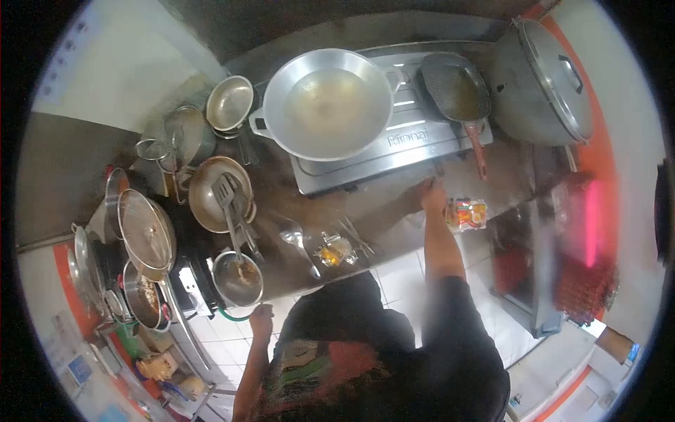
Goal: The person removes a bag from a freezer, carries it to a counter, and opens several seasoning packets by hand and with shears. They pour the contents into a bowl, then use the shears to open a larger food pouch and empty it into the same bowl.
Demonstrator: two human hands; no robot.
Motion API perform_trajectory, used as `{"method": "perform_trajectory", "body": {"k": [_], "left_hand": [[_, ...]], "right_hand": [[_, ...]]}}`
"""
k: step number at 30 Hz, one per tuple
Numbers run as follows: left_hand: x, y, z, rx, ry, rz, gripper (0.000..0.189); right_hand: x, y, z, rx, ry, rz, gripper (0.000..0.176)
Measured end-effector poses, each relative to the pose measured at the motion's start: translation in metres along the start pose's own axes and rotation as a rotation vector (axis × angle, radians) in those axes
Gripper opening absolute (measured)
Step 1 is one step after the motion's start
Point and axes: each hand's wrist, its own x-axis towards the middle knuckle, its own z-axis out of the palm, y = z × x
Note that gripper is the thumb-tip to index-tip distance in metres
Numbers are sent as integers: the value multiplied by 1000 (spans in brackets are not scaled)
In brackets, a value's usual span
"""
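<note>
My right hand reaches to the counter edge just below the front of the silver gas stove. Its fingers look bent together, close to a dark stove knob; anything in them is too small to make out. Beside that wrist is a colourful food packet. My left hand hangs low by the counter's front edge, loosely closed with nothing showing in it, near a small metal pan. On the stove stand a large aluminium wok with clear liquid and a grey grill pan with a reddish handle.
A big lidded pot stands right of the stove. Along the counter lie a spoon, scissors and torn wrappers. A pan with spatulas and several strainers crowd the left. White tiles cover the floor.
</note>
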Motion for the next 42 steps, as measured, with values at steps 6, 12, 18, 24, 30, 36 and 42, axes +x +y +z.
{"method": "perform_trajectory", "body": {"k": [6, 12, 18, 24, 30, 36, 42], "left_hand": [[30, 32, 32, -5, -97, 152, 20], [44, 114, 71, 47, -234, 207, 26], [35, 199, 105, 31, -476, 394, 35], [6, 255, 81, -225, -731, 338, 31], [-3, 251, 36, -347, -474, 496, 32], [-23, 231, -18, -495, -416, 341, 24], [-53, 184, -143, -170, -246, 421, 23]], "right_hand": [[-31, -34, -53, -284, -218, 92, 48], [-33, 21, 5, -61, -259, -73, 48], [-95, -43, -41, 928, -760, -105, 41], [-201, -186, -214, 1194, -1060, -38, 37], [-221, -218, -224, 1090, -1198, -166, 19], [-258, -259, -250, 827, -1287, -338, 18], [-278, -283, -263, 1130, -1341, -148, 40]]}}
